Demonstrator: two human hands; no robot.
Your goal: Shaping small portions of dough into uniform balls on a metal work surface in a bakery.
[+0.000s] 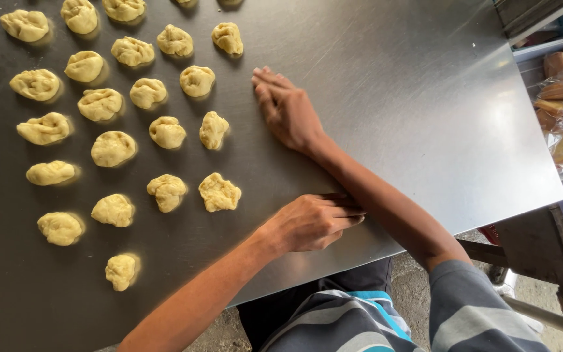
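Dough is the material in hand: about two dozen pale yellow, knobbly lumps of raw dough [219, 192] lie in loose rows across the left half of a brushed stainless-steel table [425, 98], each apart from its neighbours. The person's right hand [286, 107] lies flat on the bare steel, palm down and fingers together, gripping nothing; the dough lump nearest it [213, 130] sits just to its left without touching. The left hand [315, 222] rests near the table's front edge, fingers extended and laid across the right forearm [386, 208], also empty. The closest lump to it is the one at the lower end of the rightmost row, near but apart.

Judging by their folded, creased surfaces and slumped bases, the pieces look soft, light and easily dented, probably a little tacky or oily against the steel. A firm pinch would likely deform one; a loose hold at the base with several fingertips, lifting from the underside, seems the gentlest way to pick one up.

Bagged brown baked goods [562, 98] sit on a shelf beyond the table's right edge.
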